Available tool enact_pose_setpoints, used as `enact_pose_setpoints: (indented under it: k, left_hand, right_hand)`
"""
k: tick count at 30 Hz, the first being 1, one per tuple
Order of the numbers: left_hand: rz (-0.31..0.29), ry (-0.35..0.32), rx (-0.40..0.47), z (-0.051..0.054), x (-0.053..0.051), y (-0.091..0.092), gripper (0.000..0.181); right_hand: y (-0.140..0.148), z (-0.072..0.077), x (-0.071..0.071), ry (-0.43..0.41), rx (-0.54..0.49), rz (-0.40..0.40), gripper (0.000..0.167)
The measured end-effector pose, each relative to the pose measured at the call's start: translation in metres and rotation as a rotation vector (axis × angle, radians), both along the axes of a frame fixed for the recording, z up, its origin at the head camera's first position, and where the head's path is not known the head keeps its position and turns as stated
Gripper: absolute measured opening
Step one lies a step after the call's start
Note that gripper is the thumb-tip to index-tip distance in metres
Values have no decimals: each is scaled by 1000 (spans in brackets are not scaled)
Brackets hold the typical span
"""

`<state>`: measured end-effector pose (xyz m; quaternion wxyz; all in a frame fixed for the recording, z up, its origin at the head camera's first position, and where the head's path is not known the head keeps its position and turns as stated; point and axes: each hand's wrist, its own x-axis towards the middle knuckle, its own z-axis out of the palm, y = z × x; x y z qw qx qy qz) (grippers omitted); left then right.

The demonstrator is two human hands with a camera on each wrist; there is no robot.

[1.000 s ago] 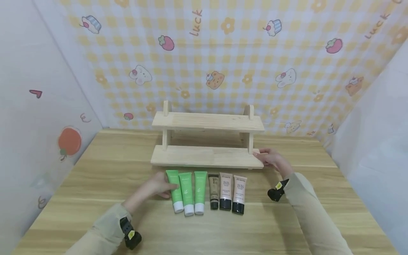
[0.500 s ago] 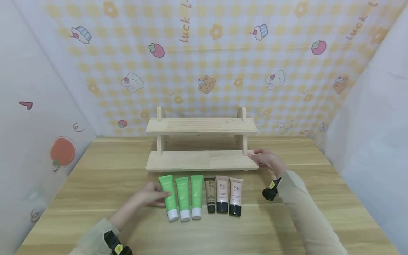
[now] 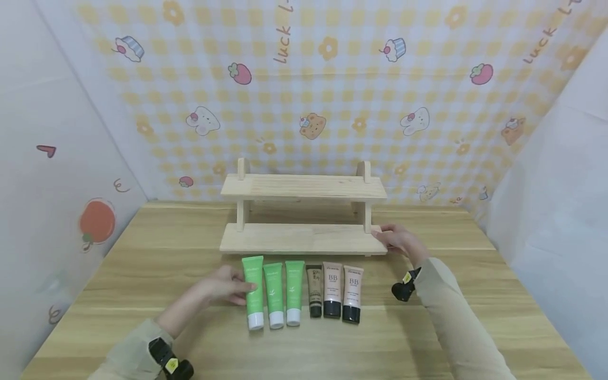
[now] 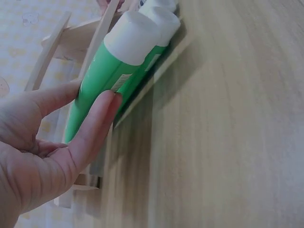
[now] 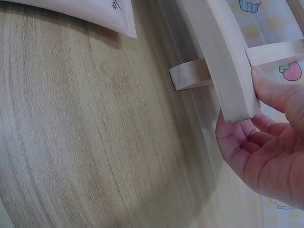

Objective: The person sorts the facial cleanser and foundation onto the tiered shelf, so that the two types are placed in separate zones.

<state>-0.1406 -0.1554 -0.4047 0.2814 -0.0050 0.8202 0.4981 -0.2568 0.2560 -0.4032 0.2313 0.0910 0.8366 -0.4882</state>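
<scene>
Our left grip (image 3: 224,285) pinches the leftmost green tube (image 3: 254,298), just beside two other tubes (image 3: 274,290) on the bench (image 3: 304,353). Our right grip (image 3: 404,244) clasps the wooden rack (image 3: 304,238) at its lower right.

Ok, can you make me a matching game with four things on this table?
1. Leftmost green tube
2. Brown tube
3. BB tubes
4. Wooden shelf

A. right end of the tube row
B. gripped at one end by the right fingers
C. pinched by the left fingers
D. fourth from the left in the tube row

Pairs: 1-C, 2-D, 3-A, 4-B
</scene>
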Motion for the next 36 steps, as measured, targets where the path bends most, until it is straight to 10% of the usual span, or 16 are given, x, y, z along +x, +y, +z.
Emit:
enact_pose_setpoints:
  k: [10, 36]
  left_hand:
    - [-81, 28, 0, 9, -9, 15, 36]
    - [-79, 38, -58, 19, -34, 53, 52]
  right_hand:
    - [6, -7, -6, -6, -4, 28, 81]
    - [-3, 0, 1, -3, -27, -2, 61]
